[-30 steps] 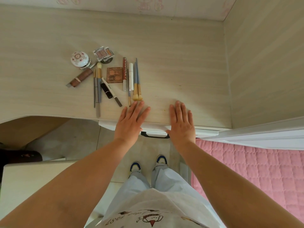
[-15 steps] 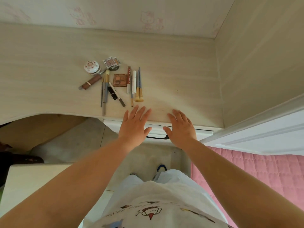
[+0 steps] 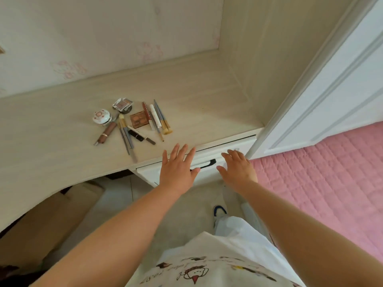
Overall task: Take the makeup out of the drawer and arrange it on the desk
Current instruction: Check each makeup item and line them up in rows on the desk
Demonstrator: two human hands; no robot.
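Evidently finishing: drawer (image 3: 207, 162) shut, makeup (image 3: 132, 123) grouped on tabletop (image 3: 207, 112); left hand (image 3: 177, 168), right hand (image 3: 238, 168) empty (fingers spread); advisable withdrawing clear of brushes (image 3: 163, 123).

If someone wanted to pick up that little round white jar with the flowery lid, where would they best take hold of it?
Judging by its shape, around the side wall, from above. The round white jar stands upright on the desk; its domed lid gives a poor hold. Its left side is free, while a brown tube lies close on its near right.
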